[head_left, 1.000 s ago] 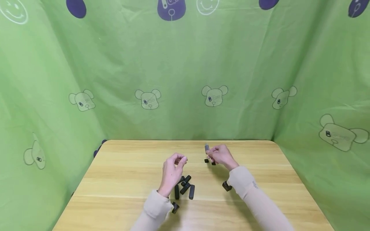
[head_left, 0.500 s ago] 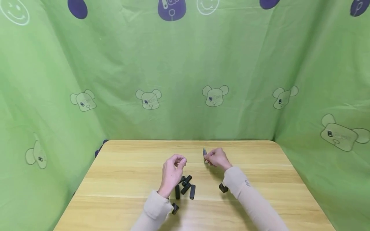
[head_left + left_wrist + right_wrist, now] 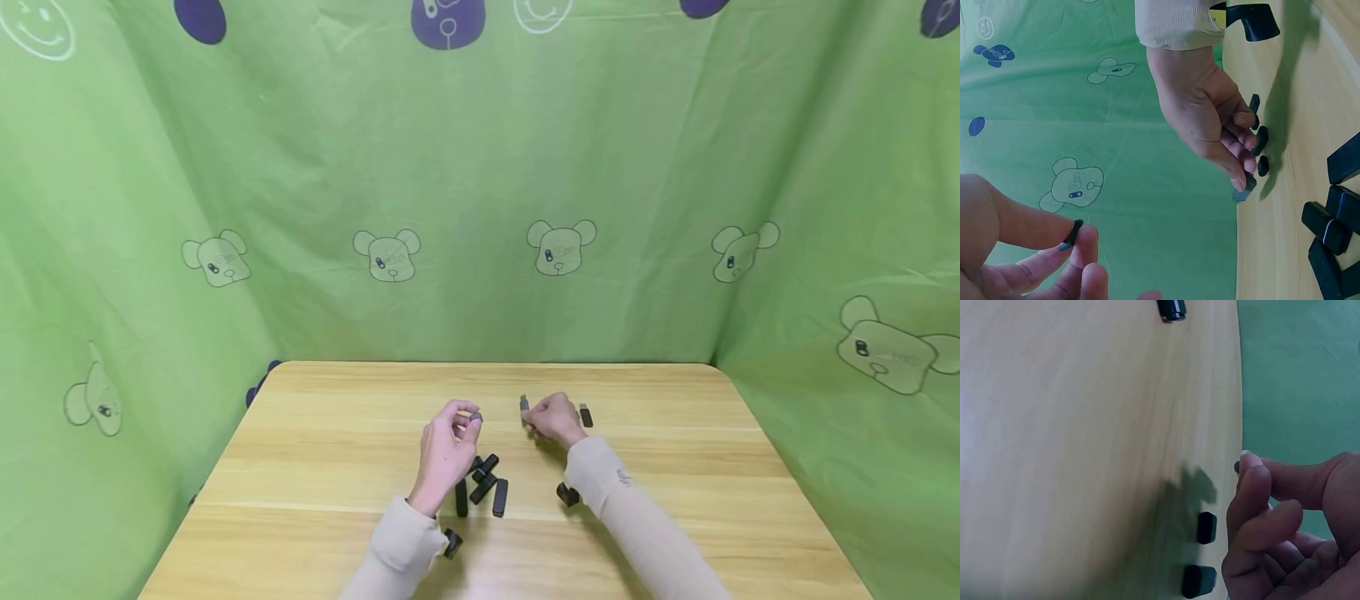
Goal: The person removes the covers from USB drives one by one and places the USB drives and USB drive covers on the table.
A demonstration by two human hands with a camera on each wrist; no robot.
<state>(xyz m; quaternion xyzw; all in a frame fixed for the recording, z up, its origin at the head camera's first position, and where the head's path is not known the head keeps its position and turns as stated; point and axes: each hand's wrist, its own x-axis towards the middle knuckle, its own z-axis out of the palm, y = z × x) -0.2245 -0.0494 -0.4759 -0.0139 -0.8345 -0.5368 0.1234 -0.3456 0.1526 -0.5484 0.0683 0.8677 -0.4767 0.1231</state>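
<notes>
My left hand is held over the middle of the table, pinching a small dark cap between thumb and finger. Farther back and to the right, my right hand pinches a USB stick whose metal plug points toward the back edge. Just right of that hand lies another dark USB stick with its plug bare. Small black pieces, one of them a stubby cap, rest on the table below the right fingers. Several black sticks lie loosely grouped beside the left wrist.
The wooden table reaches back to a green curtain that hangs on three sides. Black wrist-worn cameras hang under both cuffs, one at the left sleeve and one at the right sleeve.
My right hand has moved left and toward me with the USB stick, uncovering the other stick on its right. The left hand has barely moved; the cap at its fingertips now shows.
</notes>
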